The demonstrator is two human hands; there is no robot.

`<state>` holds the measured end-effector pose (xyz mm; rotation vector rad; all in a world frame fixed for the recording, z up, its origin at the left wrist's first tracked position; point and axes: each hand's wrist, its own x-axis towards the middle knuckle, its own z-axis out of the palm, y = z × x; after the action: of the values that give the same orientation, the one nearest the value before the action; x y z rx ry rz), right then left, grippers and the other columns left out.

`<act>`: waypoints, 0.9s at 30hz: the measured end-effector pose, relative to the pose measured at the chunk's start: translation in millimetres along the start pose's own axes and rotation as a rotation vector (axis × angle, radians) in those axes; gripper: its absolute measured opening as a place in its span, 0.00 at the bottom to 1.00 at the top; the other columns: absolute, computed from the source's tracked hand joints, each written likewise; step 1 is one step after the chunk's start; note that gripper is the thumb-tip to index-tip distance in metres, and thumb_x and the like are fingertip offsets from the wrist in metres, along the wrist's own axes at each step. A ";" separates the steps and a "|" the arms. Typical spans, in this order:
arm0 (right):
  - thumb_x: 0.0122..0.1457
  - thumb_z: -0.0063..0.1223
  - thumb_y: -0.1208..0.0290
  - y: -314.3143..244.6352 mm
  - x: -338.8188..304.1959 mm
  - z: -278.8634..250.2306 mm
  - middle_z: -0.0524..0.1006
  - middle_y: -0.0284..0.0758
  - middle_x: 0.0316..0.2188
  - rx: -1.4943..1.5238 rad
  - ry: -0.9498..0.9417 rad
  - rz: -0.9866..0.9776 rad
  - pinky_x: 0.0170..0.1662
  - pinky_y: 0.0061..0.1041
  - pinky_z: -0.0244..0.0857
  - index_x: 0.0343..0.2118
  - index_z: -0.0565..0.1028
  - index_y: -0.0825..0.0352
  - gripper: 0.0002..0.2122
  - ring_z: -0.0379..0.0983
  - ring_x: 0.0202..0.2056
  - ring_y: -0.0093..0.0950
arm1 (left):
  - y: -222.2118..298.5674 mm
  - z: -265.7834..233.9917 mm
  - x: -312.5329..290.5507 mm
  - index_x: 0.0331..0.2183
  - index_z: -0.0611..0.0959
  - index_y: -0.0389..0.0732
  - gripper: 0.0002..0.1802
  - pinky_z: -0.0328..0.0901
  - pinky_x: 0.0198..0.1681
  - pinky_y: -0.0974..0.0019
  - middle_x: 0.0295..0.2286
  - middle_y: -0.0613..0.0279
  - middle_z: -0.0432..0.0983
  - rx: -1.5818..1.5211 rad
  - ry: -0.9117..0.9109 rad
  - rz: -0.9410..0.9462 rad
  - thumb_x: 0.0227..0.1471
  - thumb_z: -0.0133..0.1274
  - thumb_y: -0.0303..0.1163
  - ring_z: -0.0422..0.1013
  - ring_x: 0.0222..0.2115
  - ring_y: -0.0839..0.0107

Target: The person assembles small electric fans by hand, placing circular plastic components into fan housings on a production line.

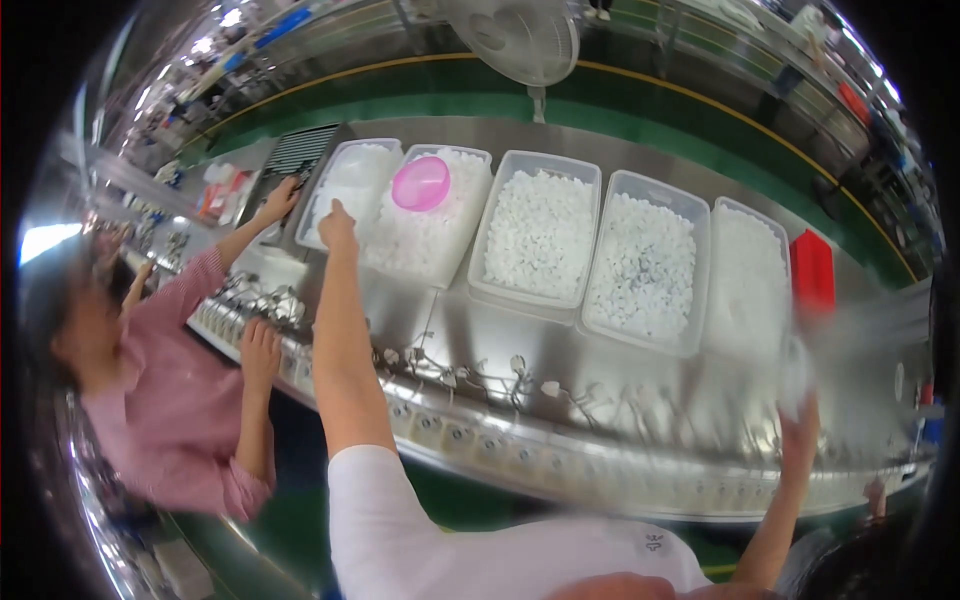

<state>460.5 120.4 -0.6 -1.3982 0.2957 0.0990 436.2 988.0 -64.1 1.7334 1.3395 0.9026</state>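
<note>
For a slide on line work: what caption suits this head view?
Left hand reaches a clear bin of white parts beside a pink bowl; blurred right hand hangs above the steel bench.

Bare steel (470,330) before crowded tubs (540,235)

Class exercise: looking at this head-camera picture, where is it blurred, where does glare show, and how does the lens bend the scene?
Head view: the right hand is smeared by motion blur, the left hand sharper; glare streaks the steel table; the fisheye bows the row of clear bins and blackens the corners.
</note>
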 end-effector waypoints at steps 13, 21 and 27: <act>0.63 0.42 0.58 -17.0 -73.7 74.1 0.72 0.35 0.43 0.094 0.363 0.080 0.37 0.30 0.74 0.52 0.65 0.64 0.19 0.73 0.40 0.28 | -37.6 72.6 136.8 0.24 0.76 0.31 0.23 0.67 0.19 0.67 0.18 0.57 0.75 0.098 -0.215 -0.089 0.39 0.60 0.44 0.73 0.19 0.70; 0.64 0.39 0.56 -26.4 -82.7 74.4 0.72 0.36 0.44 0.125 0.404 0.116 0.37 0.31 0.75 0.53 0.63 0.69 0.22 0.74 0.41 0.29 | 13.9 54.4 152.0 0.45 0.68 0.29 0.19 0.70 0.19 0.68 0.33 0.47 0.76 -0.225 -0.257 0.041 0.50 0.47 0.27 0.76 0.24 0.60; 0.61 0.43 0.50 -28.9 -88.7 56.7 0.70 0.32 0.46 0.128 0.298 0.116 0.43 0.32 0.64 0.54 0.64 0.64 0.25 0.67 0.44 0.26 | 137.2 51.4 -40.1 0.58 0.52 0.37 0.30 0.67 0.14 0.72 0.44 0.49 0.71 -0.215 -0.793 0.258 0.56 0.41 0.28 0.76 0.22 0.61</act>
<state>390.8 180.2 58.3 -1.2673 0.6207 -0.0340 533.9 918.6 29.3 1.8258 0.4924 0.3798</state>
